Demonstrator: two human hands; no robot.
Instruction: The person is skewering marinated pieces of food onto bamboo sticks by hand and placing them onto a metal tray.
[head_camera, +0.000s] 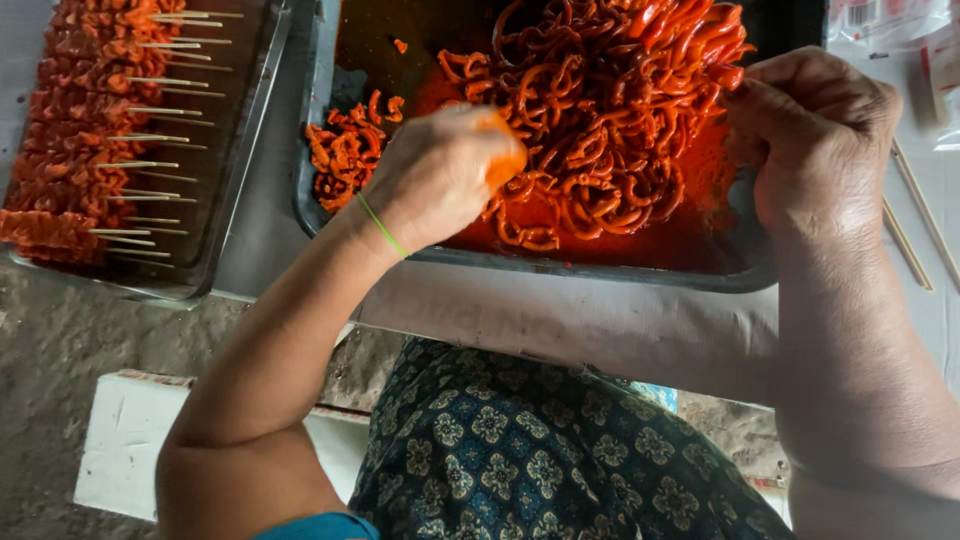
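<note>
A metal tray (520, 262) holds a heap of red, sauce-coated curly strips (600, 120) in red sauce. My left hand (440, 175), with a thin green band on the wrist, hovers over the tray's near left part, fingers curled and orange with sauce; I cannot tell what it grips. My right hand (815, 140) is at the tray's right edge, fingers closed and pinching red strips (728, 72) at the heap's right side. A smaller pile of cut red pieces (345, 150) lies at the tray's left end.
A second metal tray (235, 150) at the left holds several finished skewers (90, 130) of red pieces on wooden sticks. Loose wooden sticks (915, 225) lie at the right. A white block (125, 440) sits on the rough ground near my patterned skirt (540, 450).
</note>
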